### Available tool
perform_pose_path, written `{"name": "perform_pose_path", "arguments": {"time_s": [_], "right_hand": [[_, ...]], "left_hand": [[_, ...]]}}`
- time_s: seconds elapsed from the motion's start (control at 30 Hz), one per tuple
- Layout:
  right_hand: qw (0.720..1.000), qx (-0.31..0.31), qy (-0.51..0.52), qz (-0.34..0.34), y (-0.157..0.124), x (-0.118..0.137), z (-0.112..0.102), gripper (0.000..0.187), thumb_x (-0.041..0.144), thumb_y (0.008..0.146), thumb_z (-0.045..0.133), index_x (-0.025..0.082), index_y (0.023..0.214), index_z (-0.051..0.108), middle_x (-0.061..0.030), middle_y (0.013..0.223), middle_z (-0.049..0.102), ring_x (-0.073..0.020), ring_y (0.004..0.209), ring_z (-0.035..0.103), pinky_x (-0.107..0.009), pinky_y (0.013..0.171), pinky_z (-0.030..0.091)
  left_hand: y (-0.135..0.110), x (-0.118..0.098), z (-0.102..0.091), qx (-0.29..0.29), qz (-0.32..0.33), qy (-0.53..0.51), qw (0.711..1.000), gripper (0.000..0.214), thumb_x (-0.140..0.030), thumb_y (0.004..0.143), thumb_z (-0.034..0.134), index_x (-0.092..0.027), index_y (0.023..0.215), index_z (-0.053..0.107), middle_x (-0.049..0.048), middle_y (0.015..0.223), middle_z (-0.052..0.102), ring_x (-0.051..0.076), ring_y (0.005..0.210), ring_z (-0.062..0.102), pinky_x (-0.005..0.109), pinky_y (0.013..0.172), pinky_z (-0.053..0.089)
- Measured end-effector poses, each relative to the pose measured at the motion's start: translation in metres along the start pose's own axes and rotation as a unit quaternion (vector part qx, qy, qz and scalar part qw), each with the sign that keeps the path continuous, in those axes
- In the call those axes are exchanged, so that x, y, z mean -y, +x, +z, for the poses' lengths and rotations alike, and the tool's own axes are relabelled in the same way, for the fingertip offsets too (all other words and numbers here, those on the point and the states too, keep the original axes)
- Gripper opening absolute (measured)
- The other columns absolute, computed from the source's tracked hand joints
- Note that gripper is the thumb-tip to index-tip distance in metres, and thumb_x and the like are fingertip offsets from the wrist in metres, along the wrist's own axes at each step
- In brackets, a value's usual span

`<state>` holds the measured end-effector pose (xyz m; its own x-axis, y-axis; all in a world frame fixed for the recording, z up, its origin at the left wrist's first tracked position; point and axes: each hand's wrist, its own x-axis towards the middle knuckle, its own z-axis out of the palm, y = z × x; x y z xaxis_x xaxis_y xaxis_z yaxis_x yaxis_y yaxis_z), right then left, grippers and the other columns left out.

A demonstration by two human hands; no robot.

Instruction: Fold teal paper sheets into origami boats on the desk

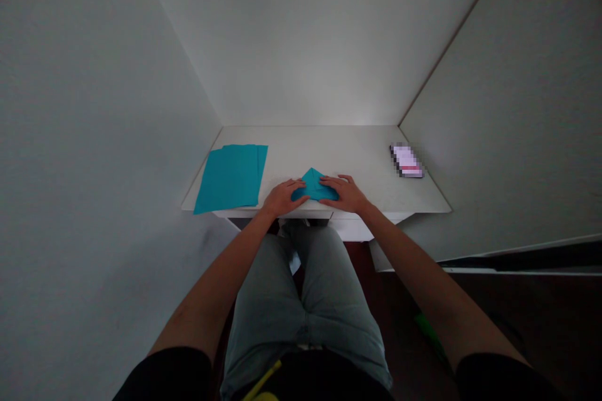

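A teal sheet of paper folded into a pointed shape (313,185) lies near the front edge of a white table (329,150). My left hand (283,197) lies flat on its left side, fingers stretched out and pressing down. On its right side rests my right hand (345,193), fingers also extended flat on the paper. Neither hand grips anything.
A stack of flat teal sheets (231,177) lies at the table's left end. A blurred-out small object (407,161) sits at the right end. White walls close in on the left, back and right. My legs are under the table's front edge.
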<state>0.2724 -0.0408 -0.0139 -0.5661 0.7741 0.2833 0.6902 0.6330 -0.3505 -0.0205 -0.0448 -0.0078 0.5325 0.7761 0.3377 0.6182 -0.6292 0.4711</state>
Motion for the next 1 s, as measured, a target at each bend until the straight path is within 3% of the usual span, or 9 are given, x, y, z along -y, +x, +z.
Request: {"name": "perform_pose_path", "arguments": {"time_s": [0.13,0.3,0.73,0.87,1.0], "right_hand": [[1.000,-0.004,0.016,0.002,0.000,0.001,-0.002,0.057,0.061,0.098,0.067,0.028,0.145,0.066,-0.0098,0.154,0.066,-0.0323,0.144,0.061,-0.059,0.123,0.039],[0.999,-0.011,0.035,0.007,0.002,0.003,-0.004,0.038,0.051,0.106,0.058,0.032,0.135,0.073,-0.0065,0.151,0.068,-0.0302,0.143,0.062,-0.059,0.119,0.045],[0.987,-0.025,0.157,0.004,0.005,-0.010,-0.007,0.028,0.043,0.100,0.066,0.030,0.119,0.082,-0.0057,0.138,0.076,-0.0310,0.136,0.069,-0.055,0.119,0.052],[0.980,-0.032,0.191,0.043,0.004,-0.013,-0.006,0.031,0.042,0.102,0.060,0.029,0.120,0.081,-0.0050,0.134,0.079,-0.0303,0.133,0.070,-0.054,0.119,0.052],[0.978,-0.052,0.167,0.116,0.002,-0.013,-0.004,0.036,0.045,0.104,0.056,0.028,0.126,0.079,-0.0057,0.130,0.080,-0.0314,0.118,0.076,-0.054,0.107,0.059]], "left_hand": [[0.001,0.000,0.001,-0.006,0.002,-0.010,1.000,0.025,-0.042,0.102,0.067,-0.023,0.114,0.077,0.0100,0.137,0.076,0.026,0.137,0.067,0.048,0.125,0.047],[0.000,-0.001,0.000,-0.007,-0.011,-0.023,1.000,0.024,-0.042,0.102,0.067,-0.024,0.114,0.077,0.0098,0.138,0.076,0.026,0.138,0.066,0.049,0.126,0.046],[0.002,0.008,0.003,-0.037,-0.051,-0.115,0.991,0.020,-0.041,0.098,0.068,-0.024,0.104,0.079,0.0087,0.130,0.080,0.027,0.132,0.071,0.048,0.122,0.050],[0.003,0.006,0.002,-0.034,-0.063,-0.132,0.989,0.027,-0.046,0.102,0.063,-0.024,0.099,0.080,0.0085,0.127,0.081,0.027,0.131,0.072,0.047,0.120,0.052],[0.002,0.004,0.000,-0.038,-0.091,-0.109,0.989,0.037,-0.050,0.095,0.074,-0.023,0.119,0.077,0.0099,0.132,0.079,0.029,0.126,0.074,0.048,0.116,0.055]]}}
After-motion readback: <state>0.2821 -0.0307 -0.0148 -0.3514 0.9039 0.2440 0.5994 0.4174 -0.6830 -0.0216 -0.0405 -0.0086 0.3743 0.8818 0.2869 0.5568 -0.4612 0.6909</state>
